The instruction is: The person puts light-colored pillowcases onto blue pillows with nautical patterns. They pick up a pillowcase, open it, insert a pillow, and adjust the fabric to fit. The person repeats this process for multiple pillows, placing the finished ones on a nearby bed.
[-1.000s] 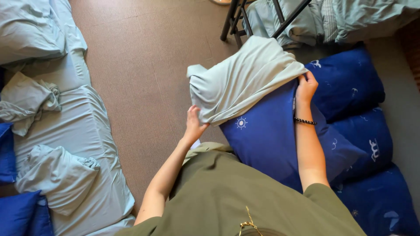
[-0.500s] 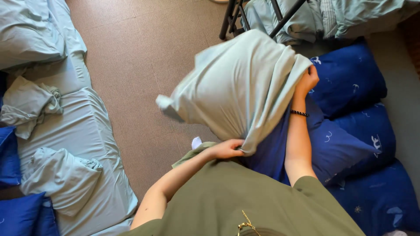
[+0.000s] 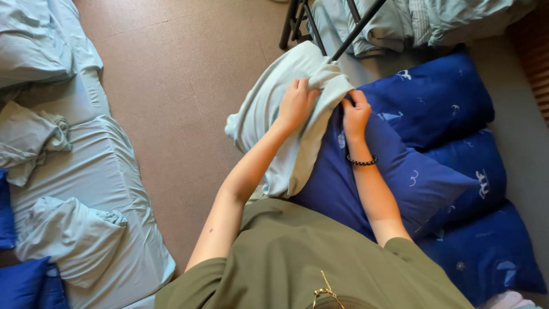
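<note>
**Both hands now at the top edge of the case, pillow half in**

Left hand: fingers clenched on a bunched fold of the pale case, at its upper edge. Half a second ago this hand was down low by the torso, under the hanging cloth; it's come up to meet the other one.

Right hand: fingers curled, pinching the case edge where it meets the blue pillow. Held roughly the same spot throughout. Beaded bracelet on that wrist.

Case: earlier spread wide and lifted, now gathered and draped from the fingers down past the left forearm, lying over the pillow's left side. Pillow runs from the fingers down and right, mostly uncovered.

My read: grip has shifted from shaking open to working the opening at the pillow corner, so cover on/off is mid-way. Can't tell direction.

Outward: more blue pillows right of the hands, dark metal frame just above, pale sheets well left across bare floor.
</note>
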